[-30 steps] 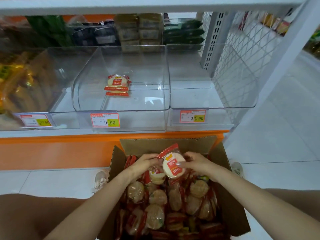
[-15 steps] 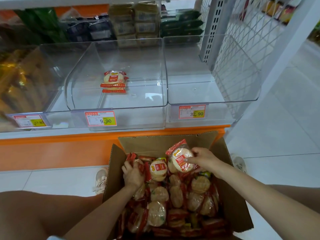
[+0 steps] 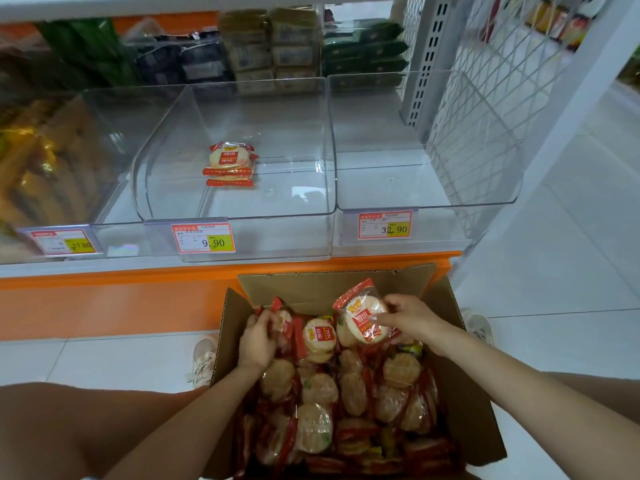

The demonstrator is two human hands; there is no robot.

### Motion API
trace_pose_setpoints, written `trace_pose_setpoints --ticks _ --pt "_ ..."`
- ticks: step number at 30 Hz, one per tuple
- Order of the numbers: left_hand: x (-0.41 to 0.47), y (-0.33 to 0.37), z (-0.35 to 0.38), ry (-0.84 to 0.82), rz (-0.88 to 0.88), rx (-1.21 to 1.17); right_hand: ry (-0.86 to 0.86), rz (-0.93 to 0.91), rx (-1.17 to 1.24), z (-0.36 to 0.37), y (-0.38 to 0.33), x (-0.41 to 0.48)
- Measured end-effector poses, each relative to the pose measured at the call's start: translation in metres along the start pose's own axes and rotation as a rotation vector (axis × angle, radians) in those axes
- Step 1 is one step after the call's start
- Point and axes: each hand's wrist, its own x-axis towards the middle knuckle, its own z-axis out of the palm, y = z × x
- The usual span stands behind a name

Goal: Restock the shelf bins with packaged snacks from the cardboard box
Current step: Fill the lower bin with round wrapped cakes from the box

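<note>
Down in the open cardboard box (image 3: 311,282), on the floor in front of the shelf, the packaged snacks (image 3: 318,424) are lying in a loose heap: round pale rice crackers in clear wrappers with red ends. The right hand (image 3: 412,318) is pinching one raised packet (image 3: 363,320) near the back of the box, thumb and fingers curled on its right edge, so that its red label is facing up and it is tilting above the heap. The left hand (image 3: 256,344) is reaching into the back left corner, with its fingers curling round a corner packet (image 3: 277,306) whose red end is sticking up against the box wall.

Above the box, the middle bin (image 3: 156,161) of clear plastic is holding a small stack (image 3: 230,164) of the same crackers near its centre, well apart from the walls. A price tag (image 3: 203,238) reading 9.90 is hanging on its front. The right bin (image 3: 485,133) is standing just beside it, carrying a tag (image 3: 385,225) reading 32.90. The left bin (image 3: 104,133) is showing blurred yellow packs (image 3: 34,161). A white wire mesh panel (image 3: 485,81) is closing the shelf's right end, and an orange base (image 3: 104,299) is running beneath. One shoe (image 3: 204,358) is showing at the left of the box.
</note>
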Motion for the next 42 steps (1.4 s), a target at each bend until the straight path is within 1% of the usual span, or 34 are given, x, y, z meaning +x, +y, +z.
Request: trace_pose_setpoints --ticks 2,3,4,7,10,12,13,17,19,23,25,27,29,33,36,39,40,42 --pt "0.0 0.005 -0.011 0.016 0.065 -0.128 -0.004 -0.002 0.033 0.001 -0.004 0.0" --pt "-0.002 0.008 -0.017 -0.009 0.082 -0.193 -0.007 -0.007 0.048 0.002 -0.007 0.0" --pt "-0.005 0.014 -0.024 -0.071 0.069 -0.266 -0.004 -0.016 0.055 0.003 -0.009 0.0" --pt "-0.017 0.034 -0.043 -0.342 -0.009 -0.586 0.006 -0.055 0.064 0.008 -0.018 -0.001" --pt "-0.03 0.052 -0.063 -0.498 0.005 -0.671 -0.052 -0.068 0.138 0.013 -0.022 -0.004" --pt "-0.036 0.062 -0.076 -0.538 0.031 -0.69 -0.066 -0.086 0.171 0.015 -0.025 -0.007" --pt "-0.039 0.066 -0.081 -0.53 0.036 -0.706 -0.075 -0.092 0.196 0.015 -0.027 -0.009" --pt "-0.045 0.079 -0.095 -0.459 -0.01 -0.791 -0.209 -0.116 0.344 0.012 -0.031 -0.021" --pt "-0.048 0.086 -0.1 -0.453 -0.026 -0.787 -0.267 -0.139 0.335 0.012 -0.032 -0.026" --pt "-0.052 0.1 -0.112 -0.398 0.011 -0.72 -0.278 -0.15 0.371 0.013 -0.039 -0.034" --pt "-0.054 0.106 -0.126 -0.386 0.071 -0.664 -0.309 -0.152 0.372 0.01 -0.049 -0.043" --pt "-0.057 0.112 -0.144 -0.377 0.171 -0.579 -0.365 -0.186 0.362 0.006 -0.062 -0.056" --pt "-0.061 0.119 -0.164 -0.327 0.264 -0.531 -0.385 -0.223 0.401 0.002 -0.075 -0.073" --pt "-0.055 0.129 -0.205 -0.141 0.374 -0.571 -0.294 -0.317 0.487 -0.005 -0.102 -0.105" --pt "-0.037 0.137 -0.226 0.021 0.38 -0.57 -0.166 -0.382 0.543 -0.01 -0.139 -0.112" --pt "-0.016 0.138 -0.238 0.216 0.394 -0.394 0.001 -0.46 0.463 -0.01 -0.195 -0.097" --pt "-0.011 0.135 -0.24 0.282 0.397 -0.335 0.034 -0.458 0.463 -0.008 -0.216 -0.086" --pt "-0.005 0.129 -0.241 0.365 0.397 -0.295 0.081 -0.401 0.481 -0.004 -0.255 -0.051"
